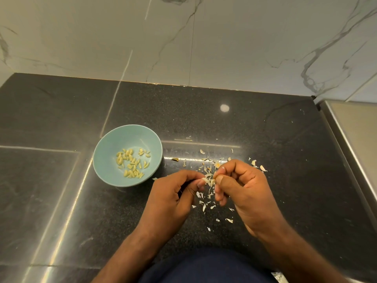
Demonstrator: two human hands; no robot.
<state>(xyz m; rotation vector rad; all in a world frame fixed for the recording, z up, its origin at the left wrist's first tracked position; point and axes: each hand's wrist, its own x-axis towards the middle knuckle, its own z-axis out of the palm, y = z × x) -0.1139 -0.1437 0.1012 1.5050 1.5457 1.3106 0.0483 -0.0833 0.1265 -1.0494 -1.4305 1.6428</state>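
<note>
My left hand [173,199] and my right hand [244,190] meet above the dark counter and both pinch one small garlic clove [209,180] with pale papery skin hanging off it. Flakes of peeled skin [206,205] lie scattered on the counter under and around my hands. To the left stands a light blue bowl [108,144] holding several peeled yellowish cloves [132,163].
The black speckled stone counter [224,123] runs back to a white marble wall [183,37]. A couple of unpeeled cloves [258,165] lie right of my hands. A metal edge [350,152] borders the counter on the right.
</note>
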